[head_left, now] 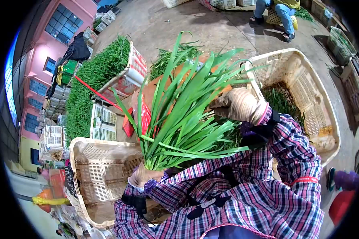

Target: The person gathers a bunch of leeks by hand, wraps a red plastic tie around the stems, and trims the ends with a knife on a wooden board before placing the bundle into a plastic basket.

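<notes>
A large bunch of Chinese chives (183,115), with long flat green leaves, fans up and to the right in front of me. My gloved left hand (145,176) is closed around its base at the lower left. At the bunch's right edge is my gloved right hand (243,105), its fingers bent inward beside the leaves. Whatever those fingertips hold is too hard to make out. More cut greens (175,59) lie behind the bunch on a brown surface, partly covered by the leaves.
A white plastic crate (101,145) stands at my left; another crate (321,115) with some greens inside is at my right. Further left, crates are heaped with greens (95,75). Red plastic bags (144,117) hang behind the bunch. A seated person (281,16) is at the top right.
</notes>
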